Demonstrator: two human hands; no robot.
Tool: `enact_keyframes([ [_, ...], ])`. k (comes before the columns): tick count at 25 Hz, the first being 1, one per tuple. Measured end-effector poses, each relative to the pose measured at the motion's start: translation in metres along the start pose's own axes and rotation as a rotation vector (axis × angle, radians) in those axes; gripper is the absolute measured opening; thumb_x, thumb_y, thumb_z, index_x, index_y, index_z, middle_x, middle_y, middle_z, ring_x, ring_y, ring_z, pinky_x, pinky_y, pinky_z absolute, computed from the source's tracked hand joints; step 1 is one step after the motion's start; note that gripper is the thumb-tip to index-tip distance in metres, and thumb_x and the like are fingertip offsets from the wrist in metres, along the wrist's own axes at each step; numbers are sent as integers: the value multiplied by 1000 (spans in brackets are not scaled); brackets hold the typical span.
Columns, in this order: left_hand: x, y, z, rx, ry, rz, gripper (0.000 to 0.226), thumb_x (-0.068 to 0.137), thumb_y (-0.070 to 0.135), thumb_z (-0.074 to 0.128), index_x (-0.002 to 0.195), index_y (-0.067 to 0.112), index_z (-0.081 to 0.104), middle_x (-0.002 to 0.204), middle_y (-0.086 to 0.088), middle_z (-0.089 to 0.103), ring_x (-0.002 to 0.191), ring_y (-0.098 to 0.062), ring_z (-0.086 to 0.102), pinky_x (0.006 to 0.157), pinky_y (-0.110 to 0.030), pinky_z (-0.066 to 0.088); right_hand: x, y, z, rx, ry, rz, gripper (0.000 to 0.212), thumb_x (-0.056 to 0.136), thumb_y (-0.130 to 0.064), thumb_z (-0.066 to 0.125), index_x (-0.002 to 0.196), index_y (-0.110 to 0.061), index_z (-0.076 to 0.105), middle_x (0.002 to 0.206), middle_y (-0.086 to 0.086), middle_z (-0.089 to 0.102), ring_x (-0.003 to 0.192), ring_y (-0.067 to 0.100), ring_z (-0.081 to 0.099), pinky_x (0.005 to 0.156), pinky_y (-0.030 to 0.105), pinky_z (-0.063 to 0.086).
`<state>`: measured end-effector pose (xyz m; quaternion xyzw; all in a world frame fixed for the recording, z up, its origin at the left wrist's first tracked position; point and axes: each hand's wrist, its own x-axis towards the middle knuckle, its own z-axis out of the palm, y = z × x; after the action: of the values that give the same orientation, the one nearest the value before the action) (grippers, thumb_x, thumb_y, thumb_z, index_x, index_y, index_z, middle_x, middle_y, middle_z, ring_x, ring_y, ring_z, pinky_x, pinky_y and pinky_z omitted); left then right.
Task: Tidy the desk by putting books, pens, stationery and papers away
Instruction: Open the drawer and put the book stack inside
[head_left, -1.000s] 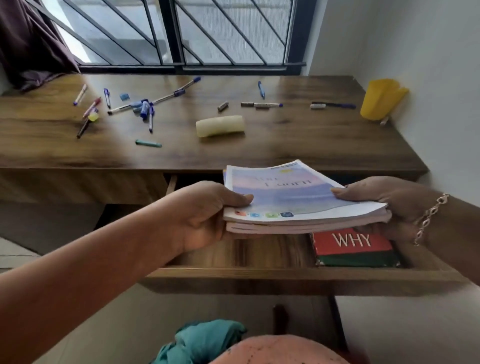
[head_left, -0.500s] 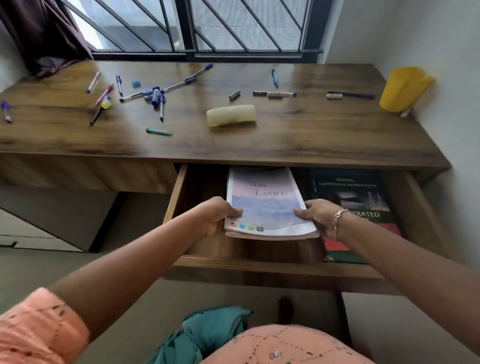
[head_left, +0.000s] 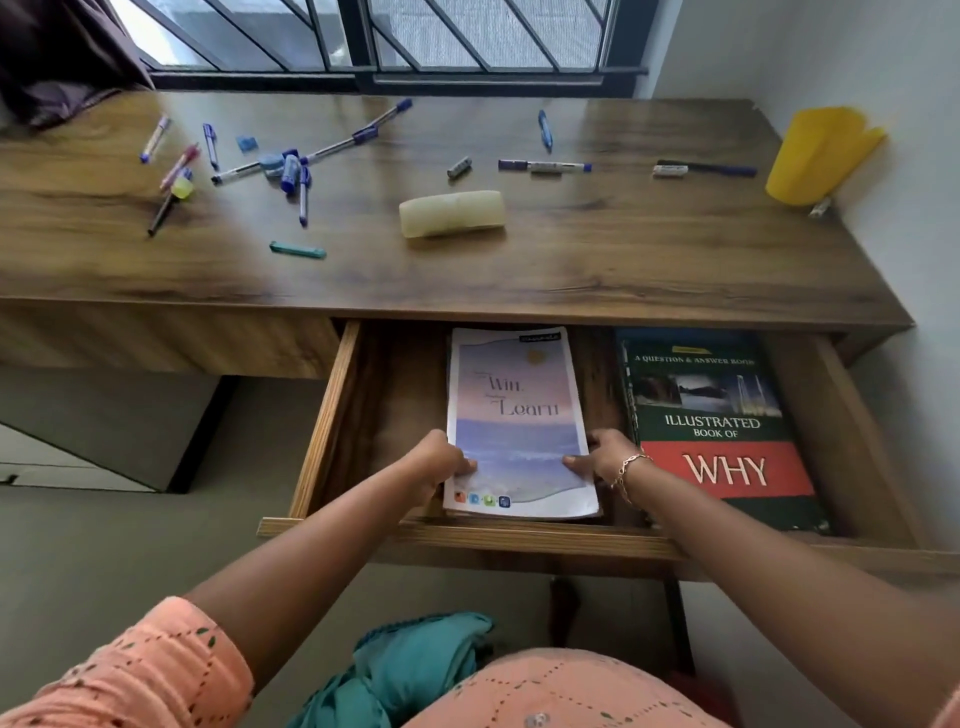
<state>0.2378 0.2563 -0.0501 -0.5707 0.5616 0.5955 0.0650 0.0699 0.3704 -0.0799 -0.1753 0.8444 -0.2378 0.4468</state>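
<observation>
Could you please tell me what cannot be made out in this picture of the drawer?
Head view:
- How many books the notebook stack holds: its top cover hides them.
- Whether fingers of the left hand and right hand reach under the stack: hidden by it.
- Back of the drawer: the desk top covers it.
- Inside of the yellow holder: its own wall hides it.
- Small print on the green book: blurred.
</observation>
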Motion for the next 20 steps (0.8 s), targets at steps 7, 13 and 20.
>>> enact_keyframes([
  [7, 18, -8, 12, 186, 15, 14, 31, 90, 11, 59, 116, 8, 43, 125, -14, 56, 108, -29, 62, 79, -34, 53, 1, 7, -1, -318, 117, -47, 46, 79, -33, 71, 112, -3, 58, 113, 14, 64, 100, 30, 61, 81, 32, 50],
  [13, 23, -12, 17, 466, 46, 180, 37, 87, 24, 64, 117, 8, 50, 121, -10, 61, 105, -24, 64, 81, -30, 52, -7, 6, -5, -515, 181, -23, 41, 79, -37, 70, 100, -4, 59, 103, 14, 65, 95, 30, 61, 67, 27, 39],
  [20, 27, -7, 40, 574, 45, 250, 36, 85, 30, 66, 111, 8, 53, 112, -10, 64, 93, -22, 68, 78, -34, 58, -12, 12, -17, -674, 271, -39, 42, 82, -30, 69, 110, -1, 58, 113, 16, 64, 105, 31, 61, 82, 32, 49],
])
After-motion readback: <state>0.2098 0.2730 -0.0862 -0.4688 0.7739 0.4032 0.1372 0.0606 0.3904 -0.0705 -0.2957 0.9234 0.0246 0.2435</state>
